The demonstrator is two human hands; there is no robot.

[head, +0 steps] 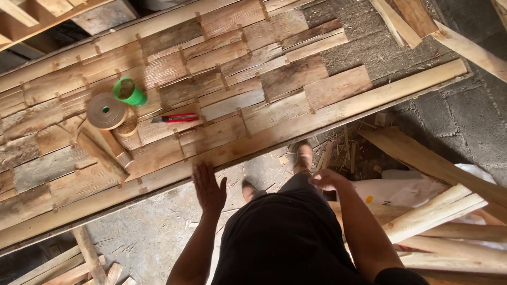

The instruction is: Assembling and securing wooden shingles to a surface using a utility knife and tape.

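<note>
I stand over a long wooden panel (317, 113) covered with rows of short overlapping wood shingles. My left hand (208, 188) is open, fingers spread, hovering at the panel's near edge and holding nothing. My right hand (328, 180) hangs empty beside my hip, fingers loosely curled, above the floor. On the panel to the left lie a red-handled cutter (177, 118), a brown tape roll (107, 110) and a green spool (129, 92).
Loose wood offcuts (103, 150) rest on the panel's left part. A stack of pale timber (443, 211) and a white sack (401, 190) lie to my right. Scraps and shavings litter the concrete floor (158, 227). More boards lean at top right (412, 18).
</note>
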